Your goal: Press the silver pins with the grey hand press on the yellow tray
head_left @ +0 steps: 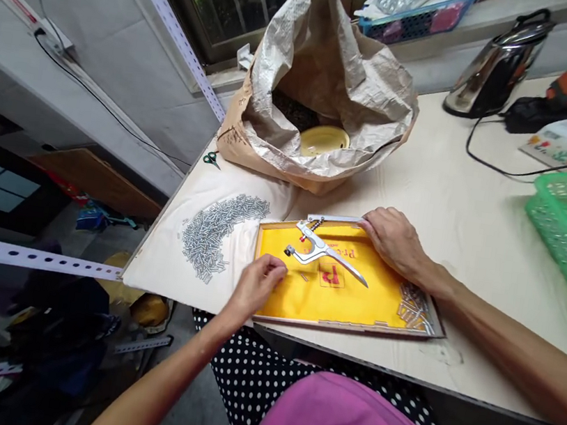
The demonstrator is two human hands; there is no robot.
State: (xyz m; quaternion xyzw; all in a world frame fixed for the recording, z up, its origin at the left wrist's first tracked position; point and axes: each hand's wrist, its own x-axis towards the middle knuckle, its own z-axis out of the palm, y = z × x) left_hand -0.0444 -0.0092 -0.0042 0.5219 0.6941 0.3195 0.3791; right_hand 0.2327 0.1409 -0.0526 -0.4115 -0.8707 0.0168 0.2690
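My right hand (394, 241) is closed around the end of the upper handle of silver spring-handled pliers (318, 247). The pliers lie over a shallow tray (290, 314) with a yellow lining, their lower handle pointing right. At the tray's left edge my left hand (259, 281) is pinched closed, close to the pliers' dark jaw tip; whatever is between its fingertips is hidden. A single small metal pin (305, 277) lies on the yellow lining. Several more metal pieces (413, 308) are heaped in the tray's lower right corner.
A heap of small metal pins (220, 232) spreads left of the tray. Behind stands a large open sack (316, 168) with a yellow dish (325, 139) inside. Green scissors (211, 159) lie by the sack. At right are a green basket (566, 231) and a kettle (499, 67).
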